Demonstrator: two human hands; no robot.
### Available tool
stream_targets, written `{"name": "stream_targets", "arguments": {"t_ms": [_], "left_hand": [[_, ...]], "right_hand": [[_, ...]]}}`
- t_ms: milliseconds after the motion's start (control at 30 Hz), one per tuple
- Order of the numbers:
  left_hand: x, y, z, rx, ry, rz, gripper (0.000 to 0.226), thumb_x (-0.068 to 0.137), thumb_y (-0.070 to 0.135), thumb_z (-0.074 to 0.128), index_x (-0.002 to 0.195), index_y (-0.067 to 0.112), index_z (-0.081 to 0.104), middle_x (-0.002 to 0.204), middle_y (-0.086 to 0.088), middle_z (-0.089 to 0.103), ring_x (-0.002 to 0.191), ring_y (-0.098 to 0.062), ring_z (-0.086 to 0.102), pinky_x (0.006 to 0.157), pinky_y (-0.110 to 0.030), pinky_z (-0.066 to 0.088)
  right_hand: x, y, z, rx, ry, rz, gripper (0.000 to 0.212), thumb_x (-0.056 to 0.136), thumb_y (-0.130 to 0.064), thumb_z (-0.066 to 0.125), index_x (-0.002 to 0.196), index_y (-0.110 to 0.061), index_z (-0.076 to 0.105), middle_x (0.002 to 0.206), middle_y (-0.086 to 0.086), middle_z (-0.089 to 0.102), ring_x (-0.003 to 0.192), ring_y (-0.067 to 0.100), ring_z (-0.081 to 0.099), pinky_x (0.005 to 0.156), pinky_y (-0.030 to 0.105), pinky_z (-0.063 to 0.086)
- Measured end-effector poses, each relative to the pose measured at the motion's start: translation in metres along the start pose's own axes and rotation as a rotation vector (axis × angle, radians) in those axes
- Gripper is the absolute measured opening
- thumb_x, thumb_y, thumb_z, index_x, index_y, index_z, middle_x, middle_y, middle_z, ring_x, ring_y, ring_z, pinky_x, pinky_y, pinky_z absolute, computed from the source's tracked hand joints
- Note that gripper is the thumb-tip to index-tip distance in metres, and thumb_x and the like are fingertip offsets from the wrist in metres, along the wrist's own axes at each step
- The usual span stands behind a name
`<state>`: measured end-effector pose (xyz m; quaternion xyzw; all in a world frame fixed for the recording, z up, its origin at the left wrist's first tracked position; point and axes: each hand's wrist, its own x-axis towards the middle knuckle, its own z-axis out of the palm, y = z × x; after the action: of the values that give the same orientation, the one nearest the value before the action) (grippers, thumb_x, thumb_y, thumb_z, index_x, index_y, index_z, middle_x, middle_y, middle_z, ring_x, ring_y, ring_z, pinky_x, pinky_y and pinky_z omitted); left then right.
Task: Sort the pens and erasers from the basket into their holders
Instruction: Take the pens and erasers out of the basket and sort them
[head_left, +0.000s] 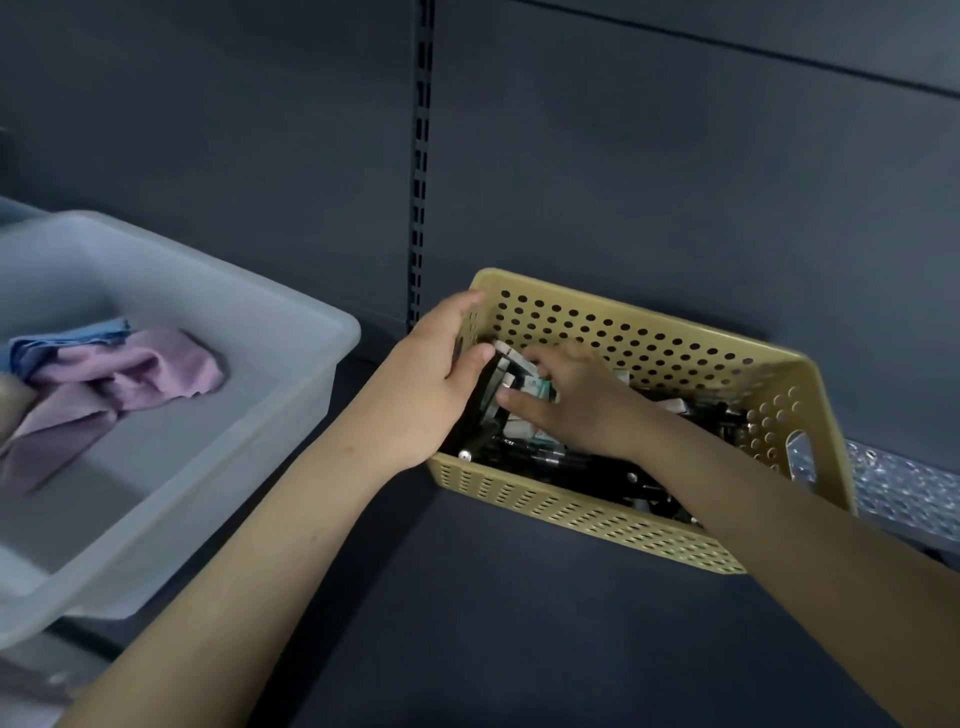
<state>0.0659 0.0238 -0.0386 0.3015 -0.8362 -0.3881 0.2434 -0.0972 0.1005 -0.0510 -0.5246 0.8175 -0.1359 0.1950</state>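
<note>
At the far left, a grey tub (291, 415) holds crumpled cloths (130, 369); its left and near sides are cut off by the frame. Just right of it, your left hand (431, 384) sits at the left end of the yellow basket (597, 514), fingers over the far-left corner and thumb inside, curled round what looks like a bundle of black pens (470, 421). Those run near to far, tipped slightly right, with a silver end at the near wall. The hand hides the basket's left wall.

In the middle, the erasers (537, 387) lie jumbled and blurred. Your right hand (576, 405) rests on them with fingers bent and thumb stretched left; you cannot tell whether it pinches one. Loose pens (550, 460) lie roughly left to right along the near wall, partly under your right forearm.

The basket's far rim sits close to the back panel, right of the slotted rail (422, 156). Bare dark shelf (467, 623) lies open near you. At the far right, a shiny bubbled sheet (904, 493) runs out of frame.
</note>
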Motion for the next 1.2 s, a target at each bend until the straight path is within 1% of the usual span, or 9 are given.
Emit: {"name": "stream_targets", "arguments": {"t_ms": [200, 400, 500, 600, 700, 767, 967, 1067, 1200], "left_hand": [[-0.002, 0.002, -0.001, -0.019, -0.002, -0.003, 0.049, 0.101, 0.034, 0.040, 0.148, 0.031, 0.027, 0.151, 0.012, 0.036, 0.134, -0.004, 0.036, 0.099, -0.013, 0.025], [-0.003, 0.004, 0.000, -0.043, 0.006, -0.025, 0.049, 0.100, 0.040, 0.038, 0.147, 0.030, 0.030, 0.148, 0.011, 0.040, 0.131, -0.002, 0.038, 0.092, -0.005, 0.023], [-0.002, 0.005, -0.001, -0.042, -0.002, -0.036, 0.049, 0.100, 0.042, 0.037, 0.147, 0.031, 0.029, 0.148, 0.012, 0.040, 0.132, -0.002, 0.037, 0.095, -0.010, 0.024], [0.000, 0.005, -0.002, -0.027, -0.017, -0.034, 0.050, 0.100, 0.042, 0.036, 0.148, 0.030, 0.028, 0.149, 0.013, 0.038, 0.133, -0.002, 0.036, 0.098, -0.012, 0.024], [0.002, 0.005, -0.001, -0.014, -0.029, -0.043, 0.051, 0.100, 0.043, 0.035, 0.148, 0.029, 0.028, 0.150, 0.013, 0.037, 0.133, -0.002, 0.035, 0.095, -0.008, 0.022], [0.002, 0.005, 0.000, -0.006, -0.030, -0.050, 0.052, 0.099, 0.045, 0.034, 0.148, 0.030, 0.028, 0.150, 0.013, 0.037, 0.133, -0.001, 0.035, 0.094, -0.007, 0.021], [0.000, 0.006, 0.001, 0.002, -0.022, -0.038, 0.052, 0.099, 0.045, 0.034, 0.148, 0.030, 0.029, 0.150, 0.014, 0.037, 0.126, 0.006, 0.033, 0.093, -0.007, 0.021], [-0.001, 0.005, 0.002, 0.013, -0.013, -0.036, 0.052, 0.099, 0.045, 0.036, 0.148, 0.029, 0.029, 0.150, 0.014, 0.036, 0.130, 0.003, 0.034, 0.096, -0.009, 0.021], [-0.009, 0.004, 0.002, 0.022, 0.010, -0.002, 0.053, 0.098, 0.044, 0.037, 0.148, 0.030, 0.027, 0.150, 0.015, 0.036, 0.132, 0.002, 0.034, 0.097, -0.009, 0.022]], "right_hand": [[-0.004, -0.002, -0.003, 0.070, -0.041, -0.002, 0.067, 0.081, -0.072, 0.050, 0.132, -0.030, 0.041, 0.128, -0.008, 0.049, 0.118, 0.013, 0.049, 0.089, 0.033, 0.042], [-0.002, -0.011, -0.005, -0.034, -0.180, 0.017, 0.116, 0.056, -0.094, 0.045, 0.151, -0.033, 0.018, 0.155, -0.004, 0.021, 0.143, 0.021, 0.024, 0.112, 0.048, 0.032], [-0.003, -0.012, -0.008, 0.018, -0.250, 0.046, 0.111, 0.065, -0.078, 0.062, 0.152, -0.030, 0.012, 0.159, -0.006, 0.013, 0.144, 0.019, 0.021, 0.114, 0.045, 0.029], [-0.001, -0.006, -0.020, 0.075, -0.387, 0.055, 0.106, 0.072, -0.048, 0.078, 0.150, -0.027, 0.011, 0.154, -0.002, 0.026, 0.136, 0.018, 0.032, 0.111, 0.039, 0.035], [-0.002, 0.004, -0.027, 0.027, -0.464, 0.019, 0.103, 0.073, -0.026, 0.082, 0.149, -0.027, 0.012, 0.138, -0.005, 0.038, 0.111, 0.011, 0.048, 0.078, 0.015, 0.049], [-0.002, 0.008, -0.031, 0.039, -0.479, 0.013, 0.099, 0.073, -0.027, 0.081, 0.148, -0.030, 0.016, 0.129, -0.009, 0.037, 0.105, 0.008, 0.046, 0.069, 0.010, 0.042], [0.004, 0.009, -0.027, -0.136, -0.454, -0.080, 0.111, 0.069, -0.053, 0.078, 0.153, -0.033, 0.008, 0.152, -0.011, 0.016, 0.140, 0.017, 0.026, 0.114, 0.033, 0.027], [0.005, 0.010, -0.021, -0.107, -0.404, -0.089, 0.094, 0.068, -0.060, 0.076, 0.146, -0.034, 0.030, 0.138, -0.009, 0.038, 0.125, 0.013, 0.043, 0.107, 0.035, 0.039], [-0.005, 0.014, -0.021, -0.007, -0.317, -0.128, 0.061, 0.070, -0.058, 0.075, 0.122, -0.036, 0.050, 0.113, -0.020, 0.051, 0.102, 0.003, 0.053, 0.081, 0.021, 0.044]]}}
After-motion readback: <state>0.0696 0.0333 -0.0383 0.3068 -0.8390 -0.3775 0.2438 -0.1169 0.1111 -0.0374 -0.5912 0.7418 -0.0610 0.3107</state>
